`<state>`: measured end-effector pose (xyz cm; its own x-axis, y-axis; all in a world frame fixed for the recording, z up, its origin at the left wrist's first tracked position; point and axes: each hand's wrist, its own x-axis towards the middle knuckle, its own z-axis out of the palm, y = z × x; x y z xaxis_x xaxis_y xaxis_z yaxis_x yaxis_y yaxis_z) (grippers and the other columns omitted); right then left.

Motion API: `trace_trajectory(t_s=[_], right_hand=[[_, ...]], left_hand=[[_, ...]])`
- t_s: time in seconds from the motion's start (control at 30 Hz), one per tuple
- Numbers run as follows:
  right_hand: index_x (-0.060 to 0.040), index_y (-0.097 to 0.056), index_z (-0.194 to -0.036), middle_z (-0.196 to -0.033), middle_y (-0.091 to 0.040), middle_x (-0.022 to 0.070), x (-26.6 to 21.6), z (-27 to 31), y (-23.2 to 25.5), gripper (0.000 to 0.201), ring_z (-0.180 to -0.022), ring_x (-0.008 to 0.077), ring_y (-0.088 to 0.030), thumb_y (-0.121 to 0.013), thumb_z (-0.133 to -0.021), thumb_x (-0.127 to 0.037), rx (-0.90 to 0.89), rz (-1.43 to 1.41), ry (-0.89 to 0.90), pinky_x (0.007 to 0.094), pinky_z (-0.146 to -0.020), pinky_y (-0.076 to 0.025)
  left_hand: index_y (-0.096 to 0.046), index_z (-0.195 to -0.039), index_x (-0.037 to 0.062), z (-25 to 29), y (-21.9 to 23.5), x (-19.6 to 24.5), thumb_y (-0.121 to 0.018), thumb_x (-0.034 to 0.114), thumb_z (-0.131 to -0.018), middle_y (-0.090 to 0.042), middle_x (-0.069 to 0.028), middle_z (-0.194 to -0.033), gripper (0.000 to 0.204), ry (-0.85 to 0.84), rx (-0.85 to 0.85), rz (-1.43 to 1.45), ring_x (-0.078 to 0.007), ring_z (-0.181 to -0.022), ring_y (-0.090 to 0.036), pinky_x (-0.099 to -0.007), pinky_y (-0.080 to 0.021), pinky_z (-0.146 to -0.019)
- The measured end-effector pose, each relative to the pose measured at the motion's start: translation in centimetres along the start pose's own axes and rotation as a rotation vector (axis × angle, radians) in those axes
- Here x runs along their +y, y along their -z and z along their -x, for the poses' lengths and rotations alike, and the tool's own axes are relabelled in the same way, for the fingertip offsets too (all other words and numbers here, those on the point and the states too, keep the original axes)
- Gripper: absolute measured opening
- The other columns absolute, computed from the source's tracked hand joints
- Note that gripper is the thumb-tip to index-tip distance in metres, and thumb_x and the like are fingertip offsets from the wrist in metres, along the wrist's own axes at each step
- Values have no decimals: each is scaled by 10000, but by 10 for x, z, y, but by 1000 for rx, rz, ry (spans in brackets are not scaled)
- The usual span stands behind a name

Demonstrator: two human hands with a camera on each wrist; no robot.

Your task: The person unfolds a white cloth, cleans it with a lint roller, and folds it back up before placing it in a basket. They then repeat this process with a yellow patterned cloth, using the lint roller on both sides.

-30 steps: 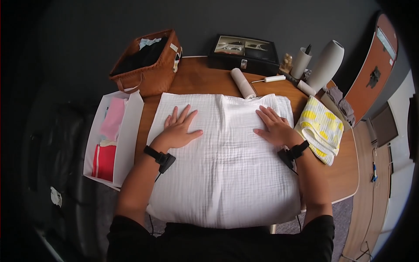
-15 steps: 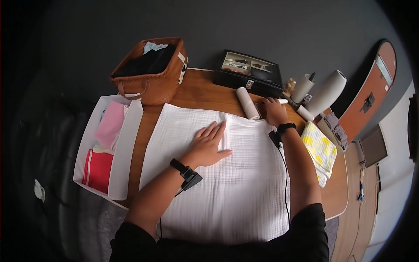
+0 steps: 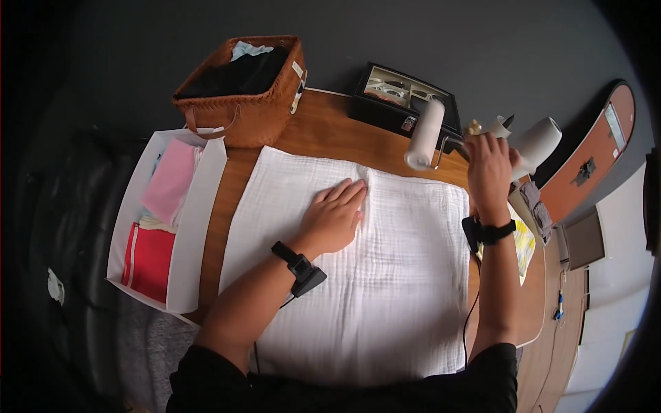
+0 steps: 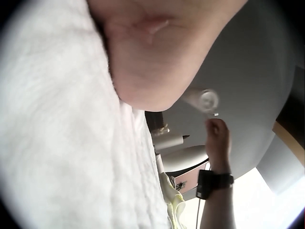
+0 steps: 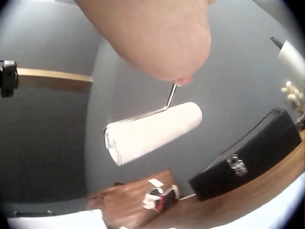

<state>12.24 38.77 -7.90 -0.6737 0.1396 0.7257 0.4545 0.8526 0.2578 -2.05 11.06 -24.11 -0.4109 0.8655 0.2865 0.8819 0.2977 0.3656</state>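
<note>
A white muslin cloth [image 3: 406,268] lies spread across the near part of the wooden table, with a crease down its middle. My left hand [image 3: 332,217] rests on it with fingers extended, close to that crease. Raised above the far right side of the table, my right hand [image 3: 490,175] grips the handle of a lint roller [image 3: 425,134]. In the right wrist view the white roll [image 5: 155,133] hangs in the air on its bent metal rod, below the hand [image 5: 162,38]. The fingers round the handle are mostly hidden there.
A brown woven basket [image 3: 261,120] and a white box [image 3: 189,255] of folded cloths stand at the left. A black glasses case [image 3: 379,107] is at the back. To the right are a white vase [image 3: 540,144] and a yellow-patterned cloth [image 3: 525,248], partly behind my right arm.
My right hand has left the cloth, taken the lint roller from the table and lifted it. My left hand has slid right to the cloth's middle.
</note>
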Motion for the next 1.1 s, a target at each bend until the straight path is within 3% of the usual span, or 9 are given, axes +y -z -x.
trace_trajectory(t_s=[0.07,0.17,0.2,0.27,0.33,0.4,0.67,1.0,1.1], right_hand=[[-114,-685,-1082,-1028,-702,62,-13,-1,33,84,-1009,285,-672,-686,-1035,-184,34,-111,-106,453,-1003,-421],[-65,-638,-1122,-871,-671,91,-52,16,50,81,-728,228,-639,-647,-1103,-143,-8,-768,-231,336,-635,-481],[-80,-613,-1094,-805,-590,3,-63,27,39,109,-673,135,-550,-618,-1133,-182,-226,-1262,-511,295,-608,-445],[-120,-559,-1052,-790,-487,-43,-98,44,21,145,-615,73,-409,-544,-1169,-205,-363,-2092,-641,248,-574,-350],[-114,-569,-1074,-753,-503,-18,-111,57,22,189,-548,86,-390,-479,-1184,-239,-587,-2322,-770,260,-535,-330],[-105,-574,-1075,-740,-518,-9,-108,83,-10,194,-514,102,-393,-475,-1178,-236,-668,-2383,-923,275,-507,-325],[-95,-556,-1051,-690,-500,-7,-51,104,-81,194,-492,110,-391,-461,-1182,-203,-701,-2171,-863,290,-500,-326],[-97,-538,-1048,-699,-527,4,-26,87,-112,165,-512,127,-426,-509,-1174,-201,-510,-2039,-974,299,-510,-351],[-102,-552,-1048,-749,-580,5,-30,84,-103,170,-631,140,-534,-517,-1172,-213,-612,-1965,-889,297,-634,-464]], left_hand=[[-469,-1641,58,-1,2,2,-492,242,-1129,-422,-59,-1742,544,15,-4,6,-228,-1628,-334,-424,-251,-1309],[-471,-1636,53,-6,-9,-5,-500,213,-1114,-431,-72,-1734,547,11,35,32,-233,-1617,-358,-427,-263,-1303],[-476,-1630,48,-8,-10,-6,-500,209,-1113,-440,-72,-1728,541,9,48,42,-230,-1616,-360,-425,-269,-1301],[-485,-1617,40,-10,-7,-6,-498,200,-1112,-458,-74,-1716,530,15,70,59,-226,-1614,-365,-422,-280,-1298],[-481,-1619,46,-12,-8,-11,-511,155,-1101,-448,-94,-1718,530,29,74,106,-251,-1614,-365,-451,-300,-1288],[-481,-1619,53,-13,-10,-16,-518,124,-1094,-442,-104,-1719,531,39,69,139,-266,-1614,-365,-469,-313,-1283],[-494,-1614,70,-26,-4,-20,-517,136,-1098,-442,-96,-1721,520,41,35,100,-272,-1618,-361,-472,-309,-1289],[-435,-1668,100,-60,2,-37,-536,458,-1116,-350,-59,-1781,665,139,-54,-90,-255,-1662,-262,-465,-213,-1335],[-414,-1682,101,-55,13,-43,-554,527,-1096,-273,-74,-1813,738,234,-82,-117,-275,-1685,-191,-474,-166,-1347]])
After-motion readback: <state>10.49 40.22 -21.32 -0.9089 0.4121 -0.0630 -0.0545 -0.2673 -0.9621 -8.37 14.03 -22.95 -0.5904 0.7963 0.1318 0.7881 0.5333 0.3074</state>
